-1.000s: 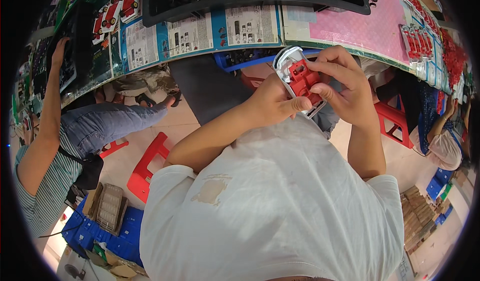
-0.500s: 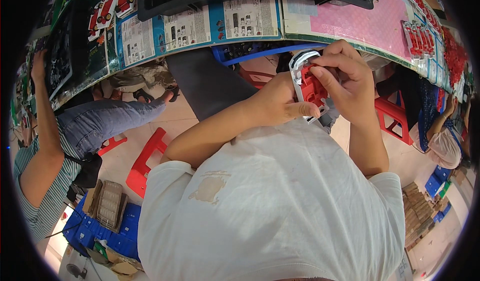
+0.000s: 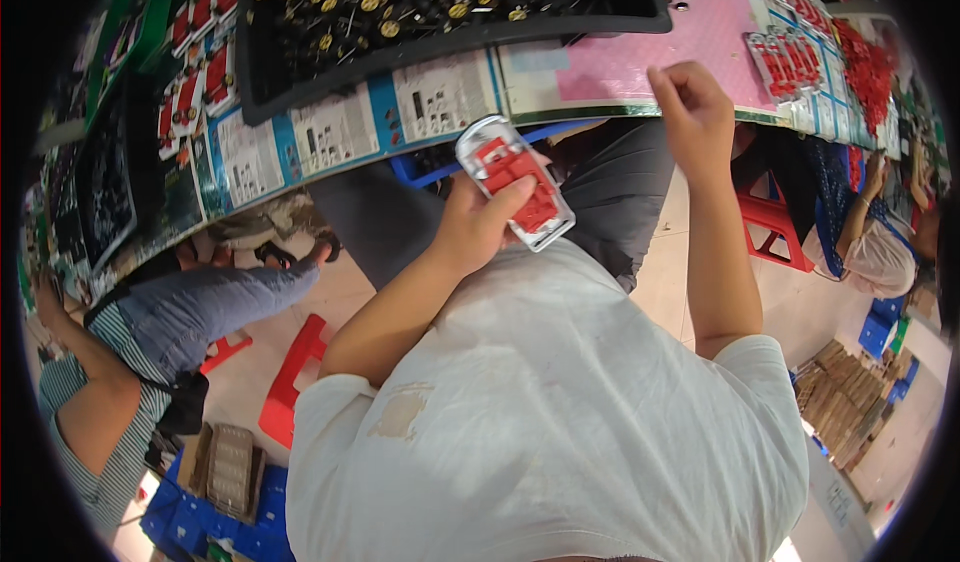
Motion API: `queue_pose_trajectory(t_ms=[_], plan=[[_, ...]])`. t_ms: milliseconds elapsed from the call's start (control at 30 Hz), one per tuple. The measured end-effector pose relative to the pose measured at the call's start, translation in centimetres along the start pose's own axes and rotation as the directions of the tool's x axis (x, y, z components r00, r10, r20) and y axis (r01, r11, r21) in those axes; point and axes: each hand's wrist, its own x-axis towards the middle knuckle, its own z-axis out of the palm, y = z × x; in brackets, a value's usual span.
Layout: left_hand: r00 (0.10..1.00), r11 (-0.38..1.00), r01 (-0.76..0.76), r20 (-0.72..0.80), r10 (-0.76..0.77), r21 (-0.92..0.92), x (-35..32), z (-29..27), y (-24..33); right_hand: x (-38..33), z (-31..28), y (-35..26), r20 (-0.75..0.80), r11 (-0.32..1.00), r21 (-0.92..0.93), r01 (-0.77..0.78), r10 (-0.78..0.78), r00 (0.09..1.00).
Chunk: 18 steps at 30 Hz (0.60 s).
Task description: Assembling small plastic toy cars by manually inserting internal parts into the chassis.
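Note:
My left hand [image 3: 472,224] grips a toy car body [image 3: 528,194], a silver-white shell with a red interior part set in it. The thumb presses on the red part, and the shell's open underside faces up. The car body is tilted over my lap, just in front of the table edge. Apart from it, my right hand [image 3: 700,112] is raised at the table edge. Its fingers are loosely curled with the thumb standing off them, and nothing shows between them. A black tray [image 3: 460,37] of small black wheels and axles with yellow hubs lies beyond both hands.
Assembled red toy cars [image 3: 185,107] stand at the left of the table. At the right are rows of red-and-white car bodies [image 3: 785,62] and a heap of red parts [image 3: 862,72]. A blue bin [image 3: 415,170] sits under the table edge. Co-workers sit on both sides.
My right hand has let go of the car body and moved up to the table edge. My left hand has carried the car body left. The view has shifted, showing more of the tray.

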Motion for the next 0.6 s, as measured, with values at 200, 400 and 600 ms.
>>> queue_pose_trajectory(t_ms=[200,400,600], plan=[[0.999,0.999,0.032,0.02,-0.033,0.041,0.8,-0.3,0.3,10.9,-4.0,10.6,-0.096,0.861,-0.469,0.196,-0.27,0.958],[0.999,0.998,0.043,-0.017,-0.042,0.046,1.2,0.8,0.5,16.9,-5.3,13.5,0.23,0.779,-0.402,0.481,-0.422,0.877],[0.997,0.993,0.075,-0.004,-0.076,-0.088,1.7,0.7,0.2,14.8,-4.8,7.8,-0.097,0.885,-0.32,0.339,-0.386,0.917]])
